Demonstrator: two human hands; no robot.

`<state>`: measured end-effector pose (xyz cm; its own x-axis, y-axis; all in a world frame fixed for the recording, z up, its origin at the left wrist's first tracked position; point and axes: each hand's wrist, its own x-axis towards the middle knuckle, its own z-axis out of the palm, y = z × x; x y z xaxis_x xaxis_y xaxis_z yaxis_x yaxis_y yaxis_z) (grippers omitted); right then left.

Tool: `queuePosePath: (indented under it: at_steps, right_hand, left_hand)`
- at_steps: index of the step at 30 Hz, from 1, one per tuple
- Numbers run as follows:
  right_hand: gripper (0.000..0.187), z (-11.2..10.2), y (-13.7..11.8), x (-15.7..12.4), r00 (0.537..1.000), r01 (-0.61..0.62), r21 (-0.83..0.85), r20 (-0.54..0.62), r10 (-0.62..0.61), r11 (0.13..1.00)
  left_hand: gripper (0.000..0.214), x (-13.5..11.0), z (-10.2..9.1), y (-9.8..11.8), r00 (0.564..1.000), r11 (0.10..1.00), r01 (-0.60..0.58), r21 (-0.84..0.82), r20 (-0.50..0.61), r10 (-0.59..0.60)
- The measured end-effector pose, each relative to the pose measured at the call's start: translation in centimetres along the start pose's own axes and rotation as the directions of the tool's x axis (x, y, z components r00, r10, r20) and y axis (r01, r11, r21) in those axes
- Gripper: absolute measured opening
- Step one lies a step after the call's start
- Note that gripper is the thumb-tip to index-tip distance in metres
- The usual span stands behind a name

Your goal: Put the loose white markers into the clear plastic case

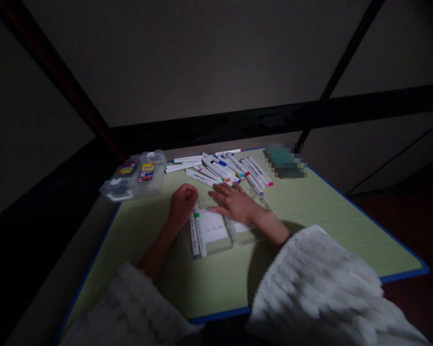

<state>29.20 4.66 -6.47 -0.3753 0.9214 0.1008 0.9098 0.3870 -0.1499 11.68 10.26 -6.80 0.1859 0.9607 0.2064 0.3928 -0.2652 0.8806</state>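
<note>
My left hand (pixel 182 204) is curled closed by the upper ends of two white markers, and whatever its fingers may hold is hidden. One marker has a green band (pixel 197 215); the other is a plain white marker (pixel 194 238). Both lie side by side along the left side of an open clear plastic case (pixel 220 249). White paper (pixel 211 226) shows in the case. My right hand (pixel 240 204) reaches over the case's right half, palm down and fingers spread. Its fingertips come to the near edge of a loose pile of white markers (pixel 216 169) with coloured ends.
At the table's far left stands a clear plastic box (pixel 153 187) with handles and coloured labels. A pixelated, greenish flat object (pixel 285 161) lies at the far right. The pale green table (pixel 310 202) has a blue edge, and a wall (pixel 216 62) rises behind it.
</note>
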Motion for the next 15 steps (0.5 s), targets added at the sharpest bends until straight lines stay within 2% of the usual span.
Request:
queuePosePath:
  at_steps: [8,15]
  right_hand:
    - [0.064,0.14,0.11,0.51,0.998,-0.05,0.002,-0.027,0.05,0.999]
    - [0.062,0.0,-0.03,0.6,0.999,-0.032,0.007,-0.02,0.032,0.999]
  left_hand:
    - [0.009,0.04,0.11,-0.43,1.0,1.0,-0.016,0.024,0.002,0.016]
    - [0.008,-0.01,0.01,-0.21,1.0,1.0,-0.012,0.009,-0.011,0.012]
